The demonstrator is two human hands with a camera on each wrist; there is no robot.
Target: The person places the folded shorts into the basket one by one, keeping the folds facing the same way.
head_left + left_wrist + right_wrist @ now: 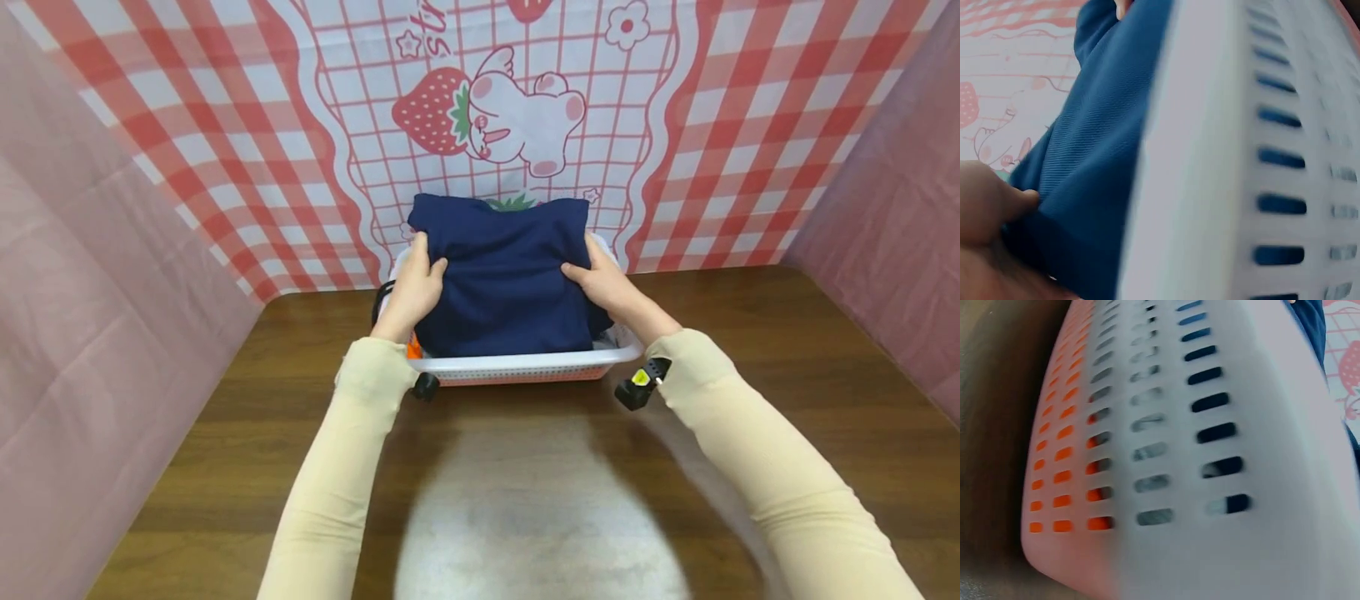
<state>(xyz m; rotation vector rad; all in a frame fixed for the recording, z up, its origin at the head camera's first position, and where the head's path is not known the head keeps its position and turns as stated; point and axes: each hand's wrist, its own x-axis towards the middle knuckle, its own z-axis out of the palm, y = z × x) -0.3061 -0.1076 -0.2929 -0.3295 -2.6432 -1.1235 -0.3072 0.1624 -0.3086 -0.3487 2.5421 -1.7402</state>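
Observation:
A dark navy piece of folded fabric [510,287], ribbed up close in the left wrist view, stands raised over a white slotted basket [525,363]. At its left edge my left hand [415,287] grips it, thumb on the near face. Opposite, my right hand [613,287] pinches the right edge the same way. The cloth's lower part hangs down behind the basket's front rim. In the left wrist view, the left thumb [1019,203] presses into the cloth. The right wrist view is mostly filled by the basket wall.
Something orange [414,347] lies inside the basket, also showing through its slots. Greyish cloth [606,340] sits at its right end and a black loop [381,298] at its left. A wooden table [247,450] carries the basket; a strawberry-print checked curtain [720,150] hangs behind.

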